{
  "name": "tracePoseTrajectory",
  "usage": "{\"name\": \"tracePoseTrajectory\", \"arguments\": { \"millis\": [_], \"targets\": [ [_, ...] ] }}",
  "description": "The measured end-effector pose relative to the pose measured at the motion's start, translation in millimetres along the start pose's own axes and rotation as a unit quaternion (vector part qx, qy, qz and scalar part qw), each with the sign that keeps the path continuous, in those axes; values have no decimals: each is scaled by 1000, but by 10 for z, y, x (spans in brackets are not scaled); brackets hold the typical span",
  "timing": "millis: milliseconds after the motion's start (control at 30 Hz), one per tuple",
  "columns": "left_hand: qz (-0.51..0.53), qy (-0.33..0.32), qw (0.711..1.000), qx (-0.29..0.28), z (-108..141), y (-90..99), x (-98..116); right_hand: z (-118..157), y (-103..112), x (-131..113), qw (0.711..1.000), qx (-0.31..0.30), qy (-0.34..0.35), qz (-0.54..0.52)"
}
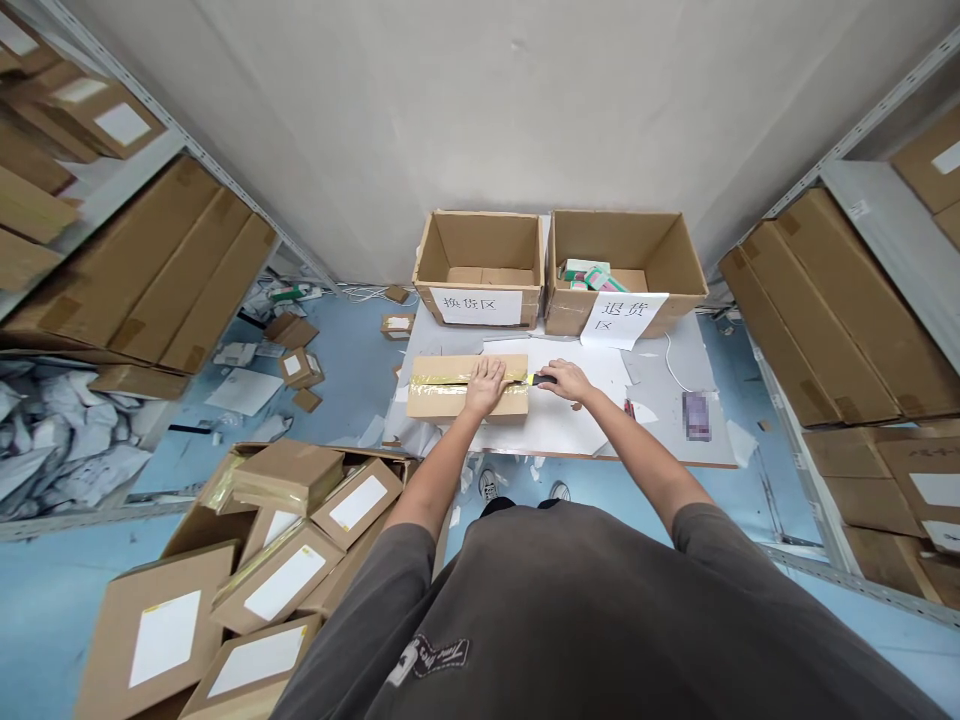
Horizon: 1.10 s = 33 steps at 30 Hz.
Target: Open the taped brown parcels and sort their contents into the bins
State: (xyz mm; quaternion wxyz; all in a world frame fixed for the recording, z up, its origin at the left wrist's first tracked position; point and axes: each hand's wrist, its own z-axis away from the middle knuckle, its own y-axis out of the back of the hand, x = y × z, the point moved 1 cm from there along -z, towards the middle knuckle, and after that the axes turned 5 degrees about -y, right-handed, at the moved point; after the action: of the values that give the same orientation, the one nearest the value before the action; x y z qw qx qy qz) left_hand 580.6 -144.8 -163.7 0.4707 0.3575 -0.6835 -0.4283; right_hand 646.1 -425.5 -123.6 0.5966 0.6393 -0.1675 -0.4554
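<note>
A long cardboard box (442,400) lies on the table, with shiny tape along its top and a dark slit running through the tape. My left hand (487,388) rests on the box top with fingers stretched out, pressing near its right half. At the box's right end, my right hand (568,382) is closed around a black and yellow box cutter (541,379). The cutter points left at the tape line; its blade tip is too small to make out against the box.
Two open cartons with paper signs stand at the table's back: the left carton (480,260) and the right carton (626,250), which holds small green-and-white packs (596,274). A blurred purple item (696,415) lies right. Taped boxes (289,475) are piled lower left. Loaded shelves flank both sides.
</note>
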Motion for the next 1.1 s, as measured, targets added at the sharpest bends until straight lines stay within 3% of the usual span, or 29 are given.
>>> {"name": "tracePoseTrajectory", "arguments": {
  "millis": [433,500,567,633,767,833,867,1000,1100],
  "targets": [
    [-9,4,1000,1,33,38,15,225,80,214,999,30,-26,-26],
    [-13,6,1000,0,46,56,24,327,42,270,996,38,-40,-65],
    [-15,5,1000,-1,62,75,30,478,-61,346,983,59,-96,-148],
    [-14,3,1000,-3,77,94,27,655,-242,420,935,100,-198,-276],
    [0,-1,1000,-1,88,124,7,957,-769,515,749,193,-386,-503],
    [4,0,1000,5,87,134,-2,1064,-1034,586,699,208,-436,-527],
    [3,1,1000,9,87,140,-6,1113,-1151,642,698,215,-455,-509],
    [-12,-1,1000,13,113,159,-9,1291,-1498,972,766,234,-498,-332],
    [-15,-4,1000,18,140,161,7,1369,-1643,1195,792,215,-496,-284]
  ]
}}
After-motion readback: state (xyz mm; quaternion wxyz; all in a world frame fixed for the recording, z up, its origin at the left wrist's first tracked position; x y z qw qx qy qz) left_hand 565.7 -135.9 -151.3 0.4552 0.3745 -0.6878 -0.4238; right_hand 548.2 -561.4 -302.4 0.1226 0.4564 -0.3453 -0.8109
